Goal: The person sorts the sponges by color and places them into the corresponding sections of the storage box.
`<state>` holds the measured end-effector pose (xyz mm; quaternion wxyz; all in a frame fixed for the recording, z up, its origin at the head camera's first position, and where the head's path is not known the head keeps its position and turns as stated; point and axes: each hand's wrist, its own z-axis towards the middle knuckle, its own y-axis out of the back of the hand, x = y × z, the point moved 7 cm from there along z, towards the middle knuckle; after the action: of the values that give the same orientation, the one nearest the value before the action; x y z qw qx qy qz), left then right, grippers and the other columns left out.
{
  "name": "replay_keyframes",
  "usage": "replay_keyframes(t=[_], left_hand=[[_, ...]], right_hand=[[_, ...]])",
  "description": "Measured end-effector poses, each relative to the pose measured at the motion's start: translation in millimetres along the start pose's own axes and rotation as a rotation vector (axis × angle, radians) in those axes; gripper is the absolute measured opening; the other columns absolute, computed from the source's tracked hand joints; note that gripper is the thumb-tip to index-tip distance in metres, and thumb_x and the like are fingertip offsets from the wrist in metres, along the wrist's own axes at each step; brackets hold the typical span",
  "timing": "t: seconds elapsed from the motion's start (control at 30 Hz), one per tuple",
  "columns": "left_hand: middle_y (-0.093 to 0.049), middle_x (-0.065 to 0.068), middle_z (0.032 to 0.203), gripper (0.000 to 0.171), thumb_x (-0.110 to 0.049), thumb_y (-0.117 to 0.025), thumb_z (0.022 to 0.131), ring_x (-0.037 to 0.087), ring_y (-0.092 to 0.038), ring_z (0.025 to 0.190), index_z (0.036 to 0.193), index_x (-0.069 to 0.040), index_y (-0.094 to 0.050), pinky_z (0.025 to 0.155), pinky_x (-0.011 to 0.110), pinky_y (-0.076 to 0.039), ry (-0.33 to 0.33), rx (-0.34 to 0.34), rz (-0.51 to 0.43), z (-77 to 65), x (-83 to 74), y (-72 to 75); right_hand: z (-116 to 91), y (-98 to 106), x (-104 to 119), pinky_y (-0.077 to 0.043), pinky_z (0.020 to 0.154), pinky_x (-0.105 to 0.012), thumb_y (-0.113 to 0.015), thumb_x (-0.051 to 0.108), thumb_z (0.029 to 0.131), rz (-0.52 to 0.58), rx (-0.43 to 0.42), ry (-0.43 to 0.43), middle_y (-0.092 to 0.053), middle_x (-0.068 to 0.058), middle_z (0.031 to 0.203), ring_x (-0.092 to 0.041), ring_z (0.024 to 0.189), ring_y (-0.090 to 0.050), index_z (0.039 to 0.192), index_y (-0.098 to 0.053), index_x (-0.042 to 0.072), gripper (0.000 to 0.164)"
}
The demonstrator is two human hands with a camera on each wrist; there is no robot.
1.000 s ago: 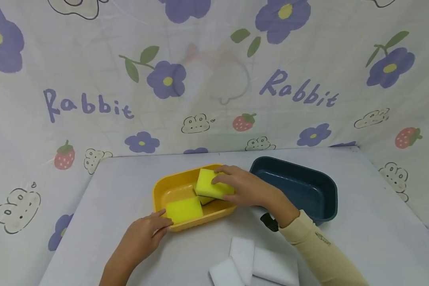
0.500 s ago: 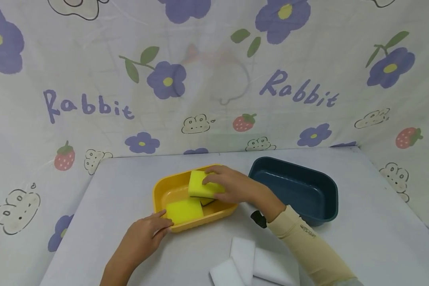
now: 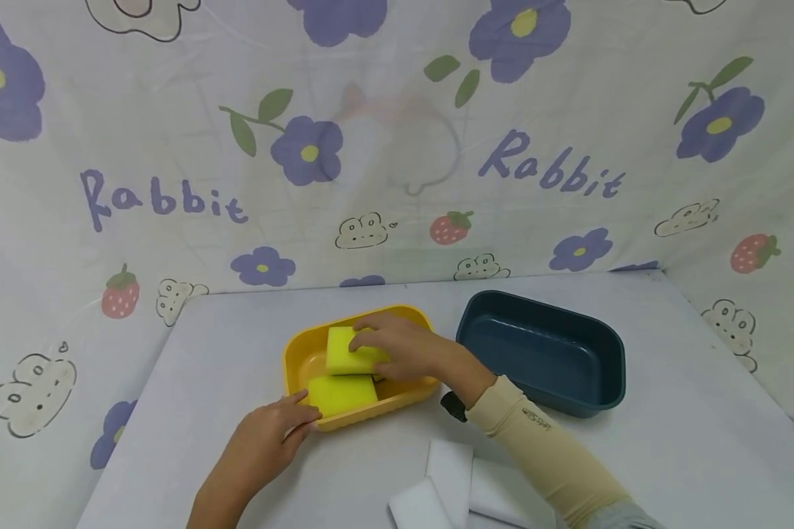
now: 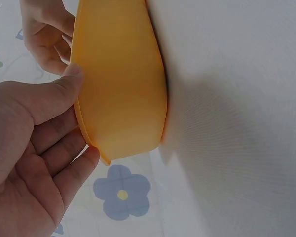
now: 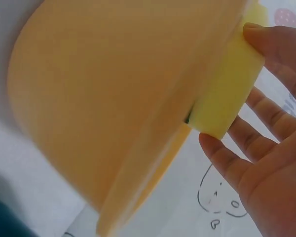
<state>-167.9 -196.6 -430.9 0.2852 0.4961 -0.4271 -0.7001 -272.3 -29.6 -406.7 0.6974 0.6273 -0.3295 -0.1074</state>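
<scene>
Pinching yellow sponge [image 3: 344,351] between thumb and fingers, right hand [image 3: 406,349] has it poking above rim of yellow tub [image 3: 393,404], second sponge [image 3: 342,397] lying inside. Left hand [image 3: 265,439] grips tub's near-left corner, fingers bent.

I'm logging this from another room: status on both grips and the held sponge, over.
Left grip holding yellow tub rim. Right grip holding yellow sponge, partly above that rim. Possible obstacle: another sponge in tub, close by.
</scene>
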Motion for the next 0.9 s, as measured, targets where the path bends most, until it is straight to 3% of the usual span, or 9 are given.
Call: replay_keyframes(t=[0.9], left_hand=[[-0.073, 0.005, 0.115, 0.017, -0.01, -0.077, 0.089, 0.028, -0.064, 0.118, 0.106, -0.012, -0.078, 0.097, 0.048, -0.053, -0.048, -0.007, 0.007, 0.3, 2.1, -1.2]], right_hand=[[41.0, -18.1, 16.1, -0.033, 0.116, -0.036, -0.067, 0.002, 0.093, 0.028, 0.006, 0.081, -0.048, -0.007, 0.148, -0.023, 0.137, -0.043, 0.128, -0.065, 0.017, 0.038]])
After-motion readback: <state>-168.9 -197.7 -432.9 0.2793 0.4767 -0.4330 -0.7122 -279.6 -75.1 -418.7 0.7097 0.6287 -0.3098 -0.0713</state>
